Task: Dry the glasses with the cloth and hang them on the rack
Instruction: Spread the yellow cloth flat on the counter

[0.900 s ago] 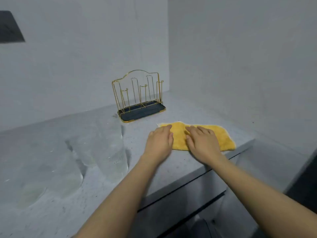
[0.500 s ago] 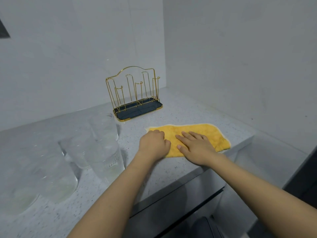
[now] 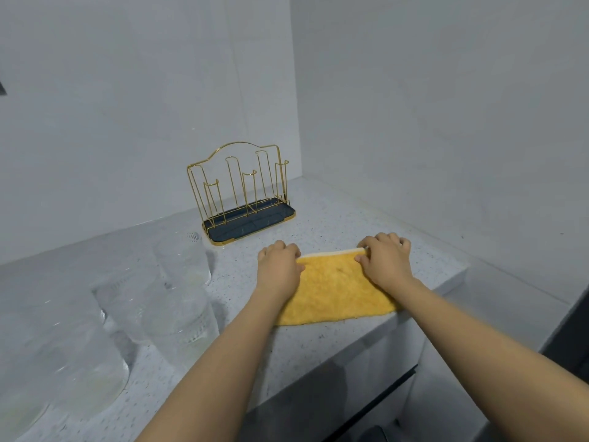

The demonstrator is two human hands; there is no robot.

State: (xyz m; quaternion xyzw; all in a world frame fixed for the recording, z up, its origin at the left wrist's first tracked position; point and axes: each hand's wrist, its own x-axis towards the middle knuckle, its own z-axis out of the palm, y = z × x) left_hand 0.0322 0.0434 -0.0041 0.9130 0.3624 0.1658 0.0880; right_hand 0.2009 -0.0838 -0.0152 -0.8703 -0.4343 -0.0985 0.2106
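Observation:
A yellow cloth (image 3: 334, 288) lies on the speckled counter (image 3: 318, 339) near its front edge. My left hand (image 3: 279, 266) pinches the cloth's far left corner, and my right hand (image 3: 385, 260) pinches its far right corner, fingers curled over the white-trimmed edge. Several clear glasses (image 3: 178, 298) stand on the counter to the left, blurred and hard to tell apart. The gold wire rack (image 3: 242, 193) with a dark blue tray stands behind the cloth against the wall, with nothing on its prongs.
White walls meet in a corner behind and to the right of the rack. The counter drops off at the front and right, with a dark cabinet gap (image 3: 376, 406) below it.
Both hands went from lying flat on the cloth to gripping its far corners. The cloth now reaches from my hands back toward the counter's front edge.

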